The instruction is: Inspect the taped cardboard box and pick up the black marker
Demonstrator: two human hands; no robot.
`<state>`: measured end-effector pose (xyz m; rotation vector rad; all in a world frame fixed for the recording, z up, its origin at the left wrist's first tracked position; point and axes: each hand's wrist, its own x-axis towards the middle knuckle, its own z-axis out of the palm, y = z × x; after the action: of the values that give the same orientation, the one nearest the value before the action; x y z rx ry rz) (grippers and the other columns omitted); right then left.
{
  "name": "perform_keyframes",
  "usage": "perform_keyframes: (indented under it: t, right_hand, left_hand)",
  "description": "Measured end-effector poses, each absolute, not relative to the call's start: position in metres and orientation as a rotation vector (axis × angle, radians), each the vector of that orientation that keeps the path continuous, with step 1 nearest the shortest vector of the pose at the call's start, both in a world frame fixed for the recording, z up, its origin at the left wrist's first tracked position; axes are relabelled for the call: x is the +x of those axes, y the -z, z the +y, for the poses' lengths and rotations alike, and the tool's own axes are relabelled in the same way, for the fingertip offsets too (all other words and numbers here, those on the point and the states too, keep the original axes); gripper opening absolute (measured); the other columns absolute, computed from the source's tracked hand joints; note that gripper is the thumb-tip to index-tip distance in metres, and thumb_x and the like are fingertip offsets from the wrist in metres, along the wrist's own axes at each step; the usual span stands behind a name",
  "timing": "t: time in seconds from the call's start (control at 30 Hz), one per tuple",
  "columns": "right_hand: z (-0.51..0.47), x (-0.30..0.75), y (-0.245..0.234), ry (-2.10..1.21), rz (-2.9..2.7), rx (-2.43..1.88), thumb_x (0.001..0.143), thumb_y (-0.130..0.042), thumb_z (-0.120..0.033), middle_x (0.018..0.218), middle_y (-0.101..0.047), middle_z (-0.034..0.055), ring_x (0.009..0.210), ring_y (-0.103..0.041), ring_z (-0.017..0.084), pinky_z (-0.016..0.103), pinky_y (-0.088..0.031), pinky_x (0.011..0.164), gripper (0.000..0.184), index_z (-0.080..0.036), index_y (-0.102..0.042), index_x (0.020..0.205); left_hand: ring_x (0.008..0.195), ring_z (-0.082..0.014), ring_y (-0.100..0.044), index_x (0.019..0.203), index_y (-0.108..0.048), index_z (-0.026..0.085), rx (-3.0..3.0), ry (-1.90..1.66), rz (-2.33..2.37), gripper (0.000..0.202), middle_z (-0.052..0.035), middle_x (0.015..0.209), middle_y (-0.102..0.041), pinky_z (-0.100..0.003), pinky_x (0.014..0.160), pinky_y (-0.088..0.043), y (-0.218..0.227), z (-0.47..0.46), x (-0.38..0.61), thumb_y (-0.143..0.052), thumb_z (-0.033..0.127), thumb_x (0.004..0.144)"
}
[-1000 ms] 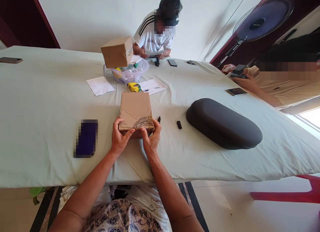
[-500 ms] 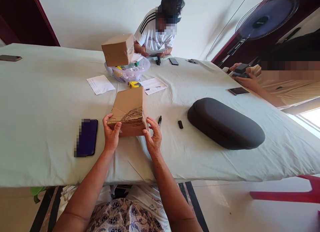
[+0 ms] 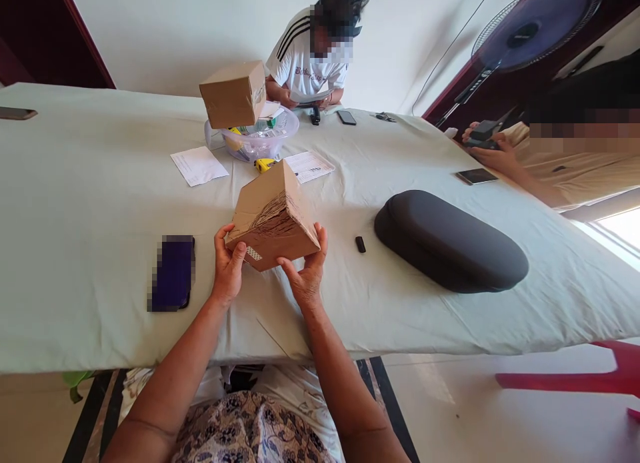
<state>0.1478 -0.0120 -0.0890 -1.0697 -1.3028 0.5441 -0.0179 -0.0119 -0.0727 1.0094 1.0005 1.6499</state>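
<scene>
A brown cardboard box (image 3: 270, 216), tilted with one corner toward me, is gripped between my two hands. Dark scribbled lines run over its edge, and a small white label shows on its lower face. My left hand (image 3: 229, 266) closes on the box's left corner, thumb in front. On the right corner, my right hand (image 3: 307, 270) has its thumb under the lower edge and its fingers along the side. The box hides part of a yellow tape measure (image 3: 264, 164) and a written sheet (image 3: 313, 166) behind it.
A purple basin (image 3: 285, 133) with assorted items carries another cardboard box (image 3: 233, 95). Left lie a phone (image 3: 174, 273) and a paper (image 3: 200, 166); right, a black cap (image 3: 361, 244) and a dark case (image 3: 453, 242). Two other people sit at the table.
My hands have turned the box so its corner points toward me and its white label shows. The black marker near my right hand is now hidden.
</scene>
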Motion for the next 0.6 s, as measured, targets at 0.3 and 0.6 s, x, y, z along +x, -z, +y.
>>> perform_keyframes:
  t: [0.3,0.6]
  right_hand:
    - [-0.012,0.139,0.106,-0.466,-1.433,-1.179,0.06,-0.083,-0.072,0.167,-0.022,0.0259,0.152,-0.039,0.037,0.059,-0.041,0.119,0.147,-0.027,0.013,0.161]
    - [-0.008,0.134,0.099,-0.601,-1.614,-1.067,0.07,-0.084,-0.061,0.16,-0.039,0.0214,0.133,-0.059,0.032,0.041,-0.063,0.086,0.121,-0.03,-0.012,0.162]
  left_hand:
    - [0.106,-0.0221,-0.069,0.131,-0.044,0.031,1.004,-1.643,1.019,0.061,-0.008,0.12,-0.067,-0.031,0.078,-0.058,0.072,-0.012,-0.018,-0.065,0.066,0.086]
    - [0.104,-0.0193,-0.069,0.123,-0.045,0.032,0.791,-1.638,0.971,0.059,-0.0066,0.126,-0.065,-0.032,0.08,-0.059,0.069,-0.011,-0.013,-0.068,0.067,0.082]
